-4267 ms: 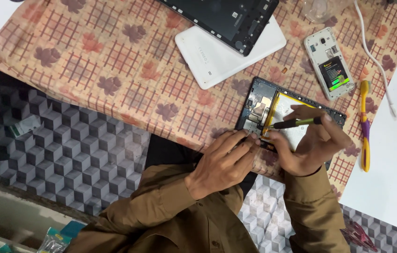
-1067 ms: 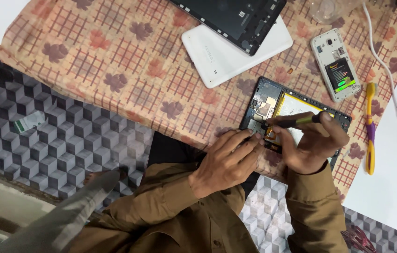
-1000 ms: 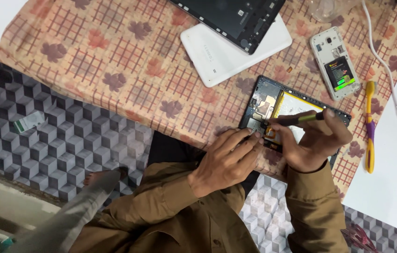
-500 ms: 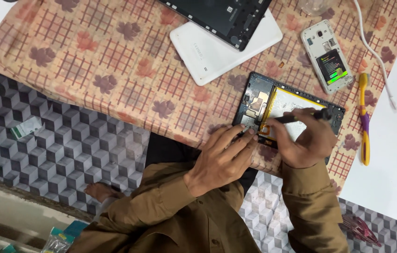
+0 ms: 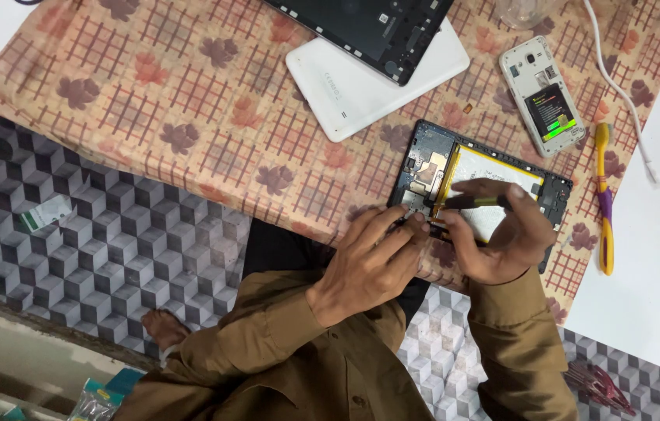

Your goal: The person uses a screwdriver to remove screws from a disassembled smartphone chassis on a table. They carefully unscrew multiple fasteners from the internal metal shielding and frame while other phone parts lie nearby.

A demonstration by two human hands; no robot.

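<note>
The right hand (image 5: pixel 494 234), right of centre in the frame, is curled around a thin dark tool (image 5: pixel 474 202) with a yellowish band, pinched between thumb and fingers so that its tip points left toward the middle of an opened tablet (image 5: pixel 470 187). The left hand (image 5: pixel 369 261), just left of it, lies with its fingers stretched up onto the lower left edge of the same tablet, fingertips pressed close together on the dark frame; whether they pinch some small part there cannot be told. The two hands nearly touch at the tablet's lower edge.

The tablet lies back-off on a patterned cloth (image 5: pixel 190 101) with leaf shapes and red grids, right of the frame's centre. Its large pale battery (image 5: pixel 494 168) fills the right part and a dark circuit area sits at its left.

Above it, in the upper middle of the frame, a white tablet back (image 5: pixel 345 86) lies tilted, with a black tablet frame (image 5: pixel 361 23) resting partly on top of it. To the upper right lies a small white phone (image 5: pixel 542 95) with its back cover off, showing a battery with a green stripe. Just right of the opened tablet a yellow and purple tool (image 5: pixel 603 199) lies lengthwise at the cloth's edge, and a white cable (image 5: pixel 618 86) runs down the upper right onto a white tabletop (image 5: pixel 649 265).

Both arms wear brown sleeves (image 5: pixel 283 335). A floor of grey cube-pattern tiles (image 5: pixel 112 242) fills the left and lower part, with a small green and white packet (image 5: pixel 45 212) at the left and a bare foot (image 5: pixel 162 327) near the lower left.
</note>
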